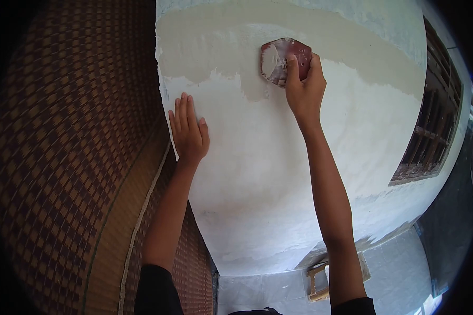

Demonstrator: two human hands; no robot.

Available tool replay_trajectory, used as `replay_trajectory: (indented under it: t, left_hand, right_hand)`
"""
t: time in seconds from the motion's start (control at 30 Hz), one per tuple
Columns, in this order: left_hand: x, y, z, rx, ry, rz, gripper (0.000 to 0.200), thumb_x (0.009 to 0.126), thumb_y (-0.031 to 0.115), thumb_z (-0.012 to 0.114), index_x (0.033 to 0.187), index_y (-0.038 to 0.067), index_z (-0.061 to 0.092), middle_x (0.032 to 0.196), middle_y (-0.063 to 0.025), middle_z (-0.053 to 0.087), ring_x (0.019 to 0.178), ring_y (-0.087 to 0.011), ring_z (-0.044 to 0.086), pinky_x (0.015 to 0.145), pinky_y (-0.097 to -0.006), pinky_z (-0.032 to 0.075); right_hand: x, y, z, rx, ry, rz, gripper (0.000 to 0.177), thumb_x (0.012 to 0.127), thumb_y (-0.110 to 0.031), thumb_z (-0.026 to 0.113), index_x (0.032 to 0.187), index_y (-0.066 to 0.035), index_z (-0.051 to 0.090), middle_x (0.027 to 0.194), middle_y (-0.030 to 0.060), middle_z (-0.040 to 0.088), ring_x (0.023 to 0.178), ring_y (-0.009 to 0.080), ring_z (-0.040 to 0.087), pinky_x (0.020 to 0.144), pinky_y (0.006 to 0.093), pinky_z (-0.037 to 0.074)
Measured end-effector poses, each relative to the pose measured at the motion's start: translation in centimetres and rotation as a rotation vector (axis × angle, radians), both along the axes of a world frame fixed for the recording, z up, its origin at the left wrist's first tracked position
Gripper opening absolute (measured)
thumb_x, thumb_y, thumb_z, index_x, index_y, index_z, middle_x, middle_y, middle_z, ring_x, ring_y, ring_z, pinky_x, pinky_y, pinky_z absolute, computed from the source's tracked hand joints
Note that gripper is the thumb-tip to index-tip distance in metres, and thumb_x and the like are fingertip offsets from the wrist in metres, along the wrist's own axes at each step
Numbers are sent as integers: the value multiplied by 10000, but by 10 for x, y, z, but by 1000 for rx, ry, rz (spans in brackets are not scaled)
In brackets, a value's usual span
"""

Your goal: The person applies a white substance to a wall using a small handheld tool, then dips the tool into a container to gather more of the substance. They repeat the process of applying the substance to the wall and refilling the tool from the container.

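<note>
My right hand [306, 86] grips a reddish-brown plastering float [301, 51], high on the white wall [257, 157]. Grey-white wet plaster [270, 59] is smeared over the float's left part. Around it runs a broad band of damp grey plaster [210, 50], with a ragged lower edge over the paler wall. My left hand [188, 128] lies flat near the wall's left edge, below that band, its fingers stretched upward and holding nothing.
Brown woven matting [73, 131] covers the left side, meeting the wall's edge. At the right is a barred window [428, 126]. Below, a small wooden frame-like object [318, 283] stands on grey floor tiles [268, 289], partly hidden by my right arm.
</note>
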State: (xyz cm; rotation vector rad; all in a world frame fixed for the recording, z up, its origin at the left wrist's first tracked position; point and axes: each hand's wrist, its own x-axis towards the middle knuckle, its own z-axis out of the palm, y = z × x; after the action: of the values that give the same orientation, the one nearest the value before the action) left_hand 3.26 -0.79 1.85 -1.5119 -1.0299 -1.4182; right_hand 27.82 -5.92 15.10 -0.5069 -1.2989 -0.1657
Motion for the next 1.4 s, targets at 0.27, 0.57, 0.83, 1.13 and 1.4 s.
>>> replay_trajectory:
  t: [0.27, 0.57, 0.83, 1.13, 1.4]
  left_hand:
    - [-1, 1, -1, 15, 10, 9, 597, 982, 159, 424, 1538, -28, 313, 1594, -191, 334, 1500, -365, 271, 1220, -548, 168]
    - [-1, 0, 0, 12, 12, 15, 593, 981, 162, 428, 1532, -32, 324, 1589, -196, 339, 1492, -371, 286, 1217, -550, 174]
    - [0, 1, -1, 19, 10, 22, 599, 978, 163, 437, 1534, -30, 320, 1590, -195, 336, 1490, -374, 287, 1214, -553, 182]
    - [0, -1, -1, -2, 5, 21, 601, 973, 161, 445, 1532, -26, 327, 1590, -192, 337, 1490, -367, 288, 1214, -551, 187]
    - [-1, -2, -1, 9, 11, 10, 603, 972, 156, 445, 1534, -23, 324, 1588, -190, 343, 1490, -366, 291, 1215, -550, 185]
  right_hand:
    - [10, 25, 0, -11, -23, -164, 241, 956, -189, 635, 1067, 19, 586, 909, 200, 663, 792, 331, 654, 708, 432, 527]
    - [-28, 20, -5, 73, -169, -188, 215, 956, -170, 634, 1085, -4, 592, 905, 166, 643, 833, 314, 596, 717, 416, 493]
    - [-12, 14, -5, 73, 8, -60, 198, 950, -148, 637, 1070, 2, 592, 875, 172, 619, 779, 280, 596, 686, 386, 494]
    - [-13, 24, -7, 87, 4, -191, 204, 958, -181, 617, 1084, -22, 592, 891, 140, 629, 831, 294, 558, 803, 428, 426]
    - [-27, 26, -9, 98, -167, -223, 209, 955, -185, 623, 1090, -29, 592, 899, 123, 637, 831, 279, 560, 824, 406, 417]
